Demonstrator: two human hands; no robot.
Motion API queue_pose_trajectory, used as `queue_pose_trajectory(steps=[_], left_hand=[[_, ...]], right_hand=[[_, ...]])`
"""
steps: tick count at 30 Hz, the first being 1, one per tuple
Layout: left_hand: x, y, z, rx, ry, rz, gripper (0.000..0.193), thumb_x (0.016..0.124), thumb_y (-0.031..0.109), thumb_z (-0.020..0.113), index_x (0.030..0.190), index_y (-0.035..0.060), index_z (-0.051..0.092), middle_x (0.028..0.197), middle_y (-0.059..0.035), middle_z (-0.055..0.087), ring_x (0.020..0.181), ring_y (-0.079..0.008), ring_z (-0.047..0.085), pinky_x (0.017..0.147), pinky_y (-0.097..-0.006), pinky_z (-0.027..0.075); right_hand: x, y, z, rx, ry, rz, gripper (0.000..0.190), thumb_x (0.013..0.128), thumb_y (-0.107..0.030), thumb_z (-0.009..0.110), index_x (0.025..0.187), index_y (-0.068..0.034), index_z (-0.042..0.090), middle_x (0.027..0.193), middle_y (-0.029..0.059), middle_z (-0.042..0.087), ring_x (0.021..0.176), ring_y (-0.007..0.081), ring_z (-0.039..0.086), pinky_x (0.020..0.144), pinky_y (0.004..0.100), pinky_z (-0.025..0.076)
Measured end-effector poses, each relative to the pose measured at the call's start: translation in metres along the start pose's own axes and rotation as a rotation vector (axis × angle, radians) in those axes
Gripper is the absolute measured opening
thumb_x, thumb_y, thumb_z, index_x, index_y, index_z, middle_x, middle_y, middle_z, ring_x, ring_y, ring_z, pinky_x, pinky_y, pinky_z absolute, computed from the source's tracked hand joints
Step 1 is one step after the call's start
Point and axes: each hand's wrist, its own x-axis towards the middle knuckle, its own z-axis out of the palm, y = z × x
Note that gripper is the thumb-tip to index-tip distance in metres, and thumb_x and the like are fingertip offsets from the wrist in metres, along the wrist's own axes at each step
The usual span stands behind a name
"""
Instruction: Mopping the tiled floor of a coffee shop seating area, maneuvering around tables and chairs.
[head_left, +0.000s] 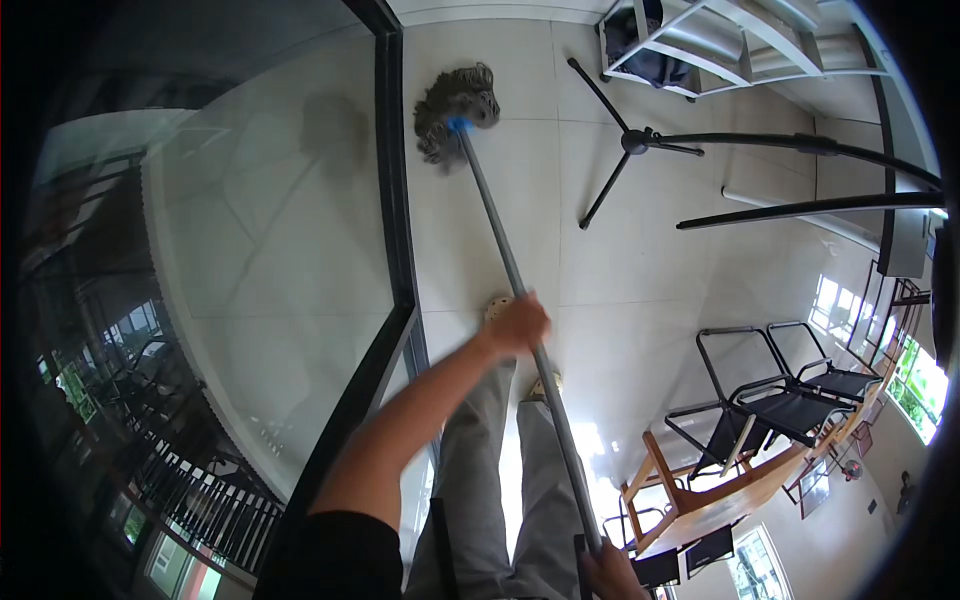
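My left hand grips the grey pole of a string mop about midway along its length. Lower down, at the bottom of the head view, my right hand holds the upper end of the same pole. The mop's dark grey strings lie spread on the pale tiled floor, joined to the pole by a blue socket. The mop head lies close to the black frame of a glass panel. My feet in light clogs stand behind the mop head, one partly covered by my left hand.
A black tripod-based stand spreads its legs on the floor to the right. Beyond it stands a white metal rack holding dark cloth. Black-framed chairs and a wooden table are at lower right. The glass panel borders the left side.
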Motion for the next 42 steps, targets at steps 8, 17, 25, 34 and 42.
queue_pose_trajectory(steps=[8,17,25,34,42], left_hand=[[0.023,-0.083,-0.077,0.150,-0.085,0.005,0.016,0.048,0.020,0.072,0.053,0.0116,0.059,0.060,-0.0132,0.060,0.063,-0.0330,0.060,0.072,-0.0432,0.046],[0.031,0.057,0.013,-0.133,-0.094,-0.027,0.008,0.054,0.017,0.066,0.058,0.0122,0.060,0.061,-0.0111,0.060,0.068,-0.0283,0.061,0.078,-0.0428,0.043],[0.046,-0.108,-0.065,0.266,-0.162,-0.137,0.004,0.060,0.010,0.066,0.058,0.0099,0.062,0.068,-0.0147,0.064,0.073,-0.0323,0.064,0.074,-0.0410,0.047],[0.008,0.161,0.117,-0.077,-0.120,-0.064,0.009,0.057,0.017,0.066,0.054,0.0120,0.059,0.060,-0.0103,0.058,0.073,-0.0270,0.060,0.081,-0.0465,0.042],[0.027,-0.016,0.014,0.120,-0.122,-0.143,0.014,0.056,0.021,0.071,0.062,0.0101,0.064,0.069,-0.0139,0.064,0.072,-0.0312,0.064,0.079,-0.0483,0.047]], right_hand=[[0.070,-0.033,-0.009,0.017,0.092,-0.253,0.042,0.086,-0.025,0.061,0.106,0.008,0.045,0.076,0.0244,0.063,0.078,0.0434,0.063,0.067,0.0479,0.050],[-0.010,0.059,-0.018,-0.013,0.054,-0.009,0.027,0.085,-0.017,0.056,0.091,0.008,0.053,0.076,0.0258,0.059,0.073,0.0410,0.059,0.064,0.0498,0.044],[0.133,-0.049,-0.023,0.147,0.135,-0.249,0.025,0.085,-0.018,0.057,0.094,0.005,0.051,0.066,0.0223,0.059,0.065,0.0373,0.062,0.060,0.0446,0.047],[-0.032,0.156,0.020,0.074,0.030,0.089,0.026,0.086,-0.015,0.054,0.089,0.010,0.054,0.084,0.0294,0.059,0.082,0.0447,0.057,0.068,0.0519,0.044],[0.078,0.046,-0.008,0.042,0.045,-0.050,0.031,0.084,-0.021,0.059,0.097,0.006,0.053,0.076,0.0261,0.061,0.078,0.0425,0.062,0.069,0.0472,0.048]])
